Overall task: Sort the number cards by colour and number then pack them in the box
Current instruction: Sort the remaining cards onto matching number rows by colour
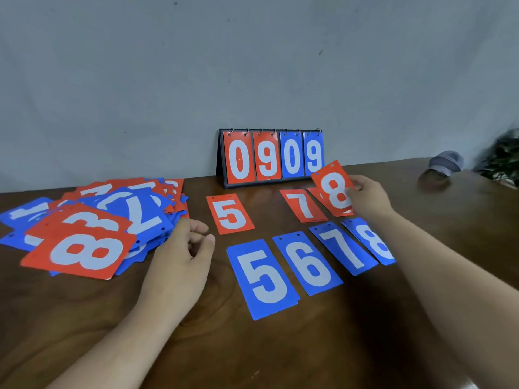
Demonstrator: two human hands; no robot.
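My right hand (368, 196) pinches a red 8 card (334, 189), tilted just above another red card lying at the far right of the red row. Red 5 (230, 214) and red 7 (303, 205) lie flat on the table. In front of them lies a blue row: 5 (264, 277), 6 (307, 262), 7 (344, 247), 8 (373, 240). A loose heap of mixed red and blue cards (92, 220) covers the left side, a red 8 on top. My left hand (185, 248) rests beside the heap, fingers loosely curled, holding nothing.
A flip scoreboard stand (271, 157) showing 0 9 0 9 stands at the back against the grey wall. A grey cap (446, 164) lies at the far right of the brown table (252, 355). A dark plant shows at the right edge.
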